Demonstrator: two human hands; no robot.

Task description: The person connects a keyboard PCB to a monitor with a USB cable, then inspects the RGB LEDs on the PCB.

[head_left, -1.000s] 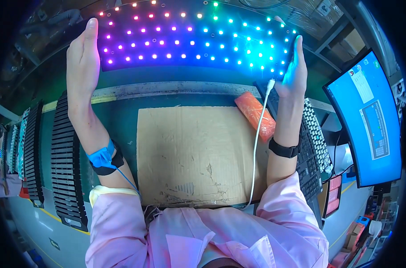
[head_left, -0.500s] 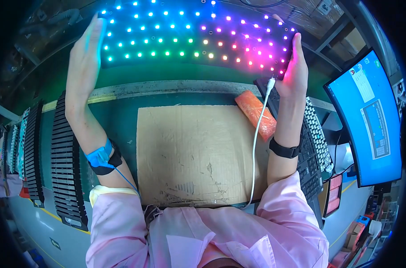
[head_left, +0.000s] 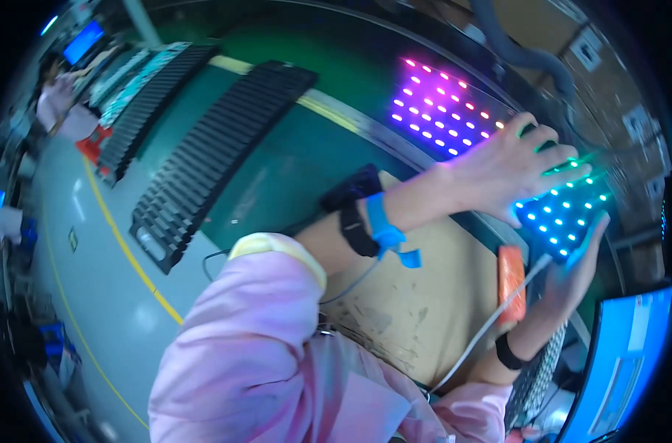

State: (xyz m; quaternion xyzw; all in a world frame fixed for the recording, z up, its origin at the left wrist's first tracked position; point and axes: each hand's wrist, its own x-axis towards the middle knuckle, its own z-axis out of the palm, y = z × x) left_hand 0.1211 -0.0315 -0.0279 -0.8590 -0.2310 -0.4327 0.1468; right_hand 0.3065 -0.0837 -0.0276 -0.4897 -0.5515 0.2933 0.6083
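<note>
A lit board (head_left: 491,140) of small coloured lights — purple and pink at its far end, orange in the middle, green and cyan at its near end — lies tilted across the green counter (head_left: 292,159). The left hand (head_left: 509,166) lies flat on top of the board, its grip spread wide, fingers fanned over the green lights and pinching nothing. The right hand (head_left: 580,262) meets the board's near edge from below, open palm against the cyan corner, fingers loosely extended; whether they curl around the edge cannot be told.

Just below the board lies a sheet of brown cardboard (head_left: 417,310), under the left forearm. On the cardboard's edge, just below the board's cyan corner, sits an orange block (head_left: 511,277), with a white cable (head_left: 491,332) running past it up toward the board. Well away from the board, across the counter, stand long rows of black trays (head_left: 210,151). Right of the right hand glows a blue screen (head_left: 620,362).
</note>
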